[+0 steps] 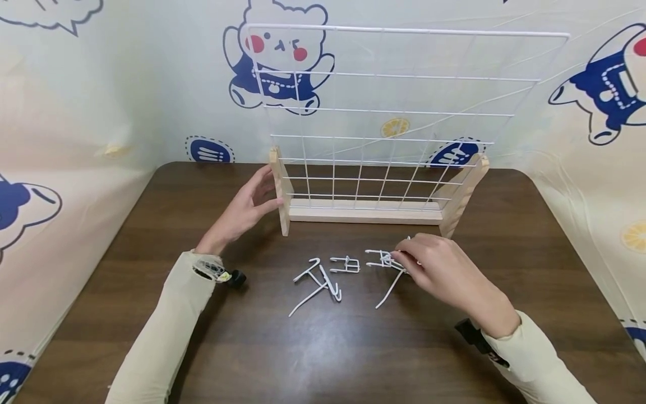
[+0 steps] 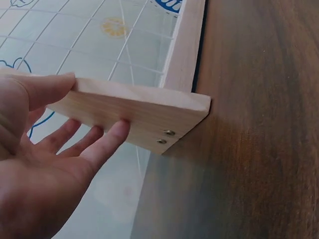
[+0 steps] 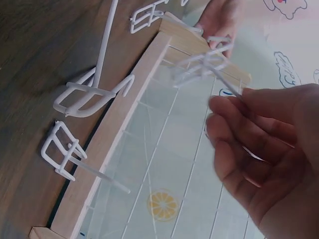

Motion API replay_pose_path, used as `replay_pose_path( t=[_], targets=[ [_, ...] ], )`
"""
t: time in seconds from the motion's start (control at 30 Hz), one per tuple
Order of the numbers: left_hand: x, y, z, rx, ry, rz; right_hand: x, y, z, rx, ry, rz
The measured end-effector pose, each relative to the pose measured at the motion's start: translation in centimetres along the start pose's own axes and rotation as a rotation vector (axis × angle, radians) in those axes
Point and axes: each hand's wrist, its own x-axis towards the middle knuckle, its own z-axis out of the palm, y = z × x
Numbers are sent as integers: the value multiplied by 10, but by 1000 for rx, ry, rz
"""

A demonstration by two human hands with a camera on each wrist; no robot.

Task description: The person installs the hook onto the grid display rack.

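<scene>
Head view: A rack [image 1: 365,214] stands from centre to upper right of the frame on a dark brown table [image 1: 308,365]. White wire grid; pale wooden left side panel [image 1: 285,220] and right side panel [image 1: 461,193]. Left hand [image 1: 241,209], left of centre, fingers spread, thumb and fingertips at the left side panel. Right hand [image 1: 446,272], right of centre, fingertips closed together at overlapping white hooks [image 1: 386,260]; which of these is held cannot be told here. Just below centre, two more hooks [image 1: 328,283] overlap; a small wire frame [image 1: 346,265] lies at centre, between them and the right hand. Behind: a wall sheet with a printed bear [image 1: 275,79], upper centre-left.

Left wrist view: Left hand at lower left, fingers apart and nearly straight. Thumb tip on the panel's edge, other fingertips against its broad face. Two screw heads [image 2: 169,132] show near the panel's end, right of centre.

Right wrist view: Right hand at right, thumb and forefinger pinching the rod of one white hook; this pinched hook [image 3: 209,63] is above and right of centre, its frame in front of the rack. More hooks at left and upper left. Left hand at top, partly hidden.
</scene>
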Motion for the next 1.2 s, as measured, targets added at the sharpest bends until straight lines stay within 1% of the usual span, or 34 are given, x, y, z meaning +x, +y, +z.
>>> replay_pose_path(
  t=[0.13, 0.3, 0.53, 0.77, 0.87, 1.0, 1.2],
  targets=[
    [0, 1, -1, -4, -12, -12, 1, 1, -1, 22, 101, -50],
    [-1, 1, -2, -25, -19, -20, 4, -1, -2, 51, 191, -86],
    [-2, 1, -1, -112, -73, -15, 6, -3, -5, 37, 323, -151],
    [-3, 2, -5, -98, -82, -32, 13, -5, -12, 19, 383, -161],
    [-3, 0, -5, -96, -86, -29, 17, -5, -17, 21, 403, -163],
    [-3, -1, -5, -94, -86, -29, 21, -4, -22, 18, 417, -161],
    [-2, 0, -4, -84, -89, -23, 22, -2, -28, 6, 430, -133]
  ],
)
